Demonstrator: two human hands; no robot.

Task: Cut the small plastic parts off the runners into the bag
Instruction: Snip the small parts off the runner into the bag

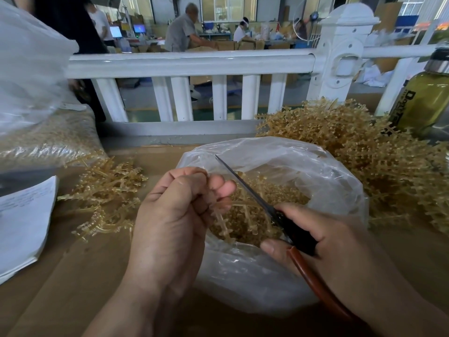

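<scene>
Over the open bag (pixel 286 164), the left hand (pixel 175 215) pinches a runner (pixel 220 216) in curled fingers; the right hand (pixel 332 242) grips scissors (pixel 252 190), blades slanting above the bag's cut parts (pixel 250 222); a large runner pile (pixel 379 154) lies right of the bag, a smaller runner pile (pixel 104 195) left; papers (pixel 21 227) farther left; a white railing (pixel 194 62) stands behind.

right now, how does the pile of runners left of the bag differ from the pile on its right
The left pile is small, low and sparse; the right pile is far bigger, taller and dense. The left pile lies near the papers, the right pile by the bottle. Both are tan plastic.
</scene>
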